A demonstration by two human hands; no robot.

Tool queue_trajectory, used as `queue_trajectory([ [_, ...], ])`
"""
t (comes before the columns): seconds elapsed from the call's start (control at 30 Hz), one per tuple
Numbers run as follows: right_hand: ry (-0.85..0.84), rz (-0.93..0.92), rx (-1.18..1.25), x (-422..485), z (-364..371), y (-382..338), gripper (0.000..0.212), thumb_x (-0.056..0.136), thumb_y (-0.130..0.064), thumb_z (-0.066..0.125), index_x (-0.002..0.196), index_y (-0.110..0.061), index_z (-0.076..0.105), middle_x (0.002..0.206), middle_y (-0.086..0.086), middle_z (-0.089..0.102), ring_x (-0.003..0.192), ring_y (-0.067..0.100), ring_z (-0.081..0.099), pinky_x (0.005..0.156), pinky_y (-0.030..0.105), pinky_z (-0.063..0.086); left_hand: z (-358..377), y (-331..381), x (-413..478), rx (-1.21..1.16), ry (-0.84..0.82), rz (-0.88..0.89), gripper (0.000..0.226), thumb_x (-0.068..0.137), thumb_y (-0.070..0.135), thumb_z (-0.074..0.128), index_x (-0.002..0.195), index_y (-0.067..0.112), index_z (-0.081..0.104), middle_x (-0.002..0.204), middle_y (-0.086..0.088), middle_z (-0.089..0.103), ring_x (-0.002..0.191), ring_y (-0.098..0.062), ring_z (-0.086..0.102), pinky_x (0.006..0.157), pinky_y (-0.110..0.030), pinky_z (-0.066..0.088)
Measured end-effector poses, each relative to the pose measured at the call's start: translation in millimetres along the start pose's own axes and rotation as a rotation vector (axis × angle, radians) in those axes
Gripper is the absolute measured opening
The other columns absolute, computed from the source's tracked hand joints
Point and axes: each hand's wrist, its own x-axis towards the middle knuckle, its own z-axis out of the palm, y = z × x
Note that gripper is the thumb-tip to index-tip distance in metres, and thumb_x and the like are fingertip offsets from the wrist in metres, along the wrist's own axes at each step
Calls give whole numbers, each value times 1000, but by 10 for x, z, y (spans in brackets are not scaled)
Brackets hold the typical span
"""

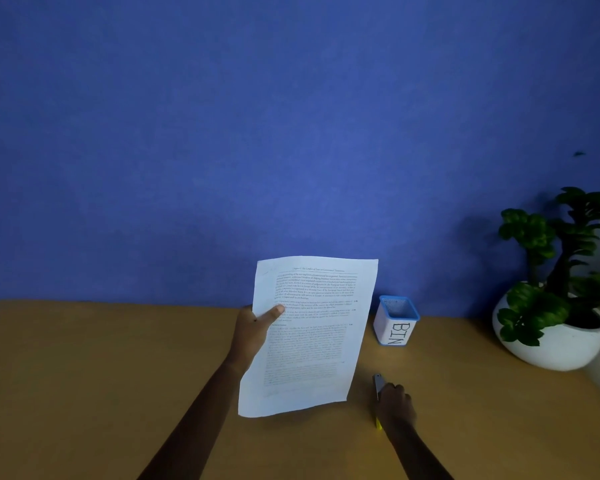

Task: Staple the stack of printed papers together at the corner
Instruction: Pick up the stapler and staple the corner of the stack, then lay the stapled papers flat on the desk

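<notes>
Above the table (101,375), the left hand (252,332) holds the stack of papers (312,337) up off the surface, nearly upright and tilted a little so its top leans to the right. The forearm rises from the lower edge of the view at a slant. The thumb (274,311) lies flat across the printed front page near the left edge, about a third of the way down, pinching the sheets against the fingers behind them. Those fingers are hidden by the paper. How many sheets there are cannot be told, since only the front page and its edges show, and the print is too small to read.

Right of the papers and lower, the right hand (395,405) rests on the table with its fingers curled down over the stapler (377,382). It covers most of the body. A grey metal end pokes out beyond the knuckles and a bit of yellow shows at the wrist side. Whether the stapler is lifted or still lying flat is hard to make out in the dim light. Papers and stapler are apart, with the bottom right corner of the page nearest the hand.

Beyond the right hand stands a small blue-rimmed container lettered BIN (395,323). Further right is a white pot with a green plant (551,344), cut off by the frame edge. A blue wall (222,133) backs everything.
</notes>
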Motion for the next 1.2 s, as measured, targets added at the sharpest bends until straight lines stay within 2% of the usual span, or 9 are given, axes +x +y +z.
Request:
queue_trajectory([
  [0.37, -1, -6, -7, 66, 55, -10, 32, 97, -22, 41, 125, -7, 48, 127, 10, 50, 118, 24, 51, 96, 33, 49, -35, -56, 30, 11, -16, -10, 19, 85, 8, 60, 101, 17, 55, 102, 0, 63, 83, -8, 63, 63, -11, 50],
  [0.47, 7, 4, 21, 69, 42, -36, 32, 95, -21, 45, 124, -8, 48, 126, 10, 50, 118, 25, 51, 96, 35, 50, -51, -47, 28, 10, -17, -9, 17, 85, 8, 59, 93, 23, 56, 96, 5, 63, 85, -11, 63, 57, -9, 52],
  [0.57, 40, -118, 222, 129, 4, -77, 39, 91, -17, 53, 129, -9, 46, 133, 13, 47, 122, 29, 47, 100, 39, 46, -63, -24, 19, 7, -18, -3, 22, 85, 8, 59, 87, 29, 55, 94, 7, 63, 81, -7, 63, 63, -13, 51],
  [0.67, -132, -251, 645, 129, -80, -188, 47, 85, -3, 61, 130, -7, 46, 138, 13, 46, 126, 31, 45, 102, 38, 42, -76, -17, 25, 6, -15, 3, 25, 85, 7, 60, 87, 31, 55, 92, 7, 64, 82, -7, 63, 61, -12, 52],
  [0.8, -257, -252, 892, 93, -116, -234, 18, 87, -2, 59, 99, -14, 63, 122, 14, 62, 96, 20, 62, 82, 28, 54, -98, -13, 44, 3, -45, -42, 20, 85, 7, 59, 94, 24, 56, 101, 2, 63, 87, -11, 62, 72, -21, 51],
  [0.87, -258, -271, 953, 93, -94, -204, 16, 89, -1, 56, 92, -14, 65, 116, 16, 66, 87, 16, 65, 71, 20, 54, -98, -3, 54, -10, -34, -71, 17, 85, 6, 59, 95, 20, 58, 103, -1, 63, 89, -17, 63, 74, -25, 50],
  [0.97, -207, -274, 1036, 83, -76, -163, 13, 90, 1, 53, 92, -5, 65, 108, 18, 69, 86, 24, 65, 75, 29, 52, -111, -3, 59, -24, 29, -88, 24, 86, 4, 57, 110, 3, 59, 111, -9, 62, 101, -26, 60, 84, -33, 50],
  [1.03, -178, -241, 1074, 70, -70, -150, 14, 90, 0, 53, 85, -6, 65, 99, 13, 73, 78, 19, 67, 67, 26, 52, -127, -32, 61, -6, 45, -100, 32, 88, 3, 55, 119, -3, 54, 118, -13, 61, 107, -29, 58, 91, -37, 47],
  [1.2, -124, -164, 1064, 56, -46, -147, 15, 90, 0, 54, 79, -3, 65, 78, -2, 69, 58, 5, 63, 45, 4, 45, -172, -315, 42, 105, 139, -306, 40, 88, 1, 52, 127, -3, 45, 115, -20, 57, 95, -27, 54, 76, -33, 43],
])
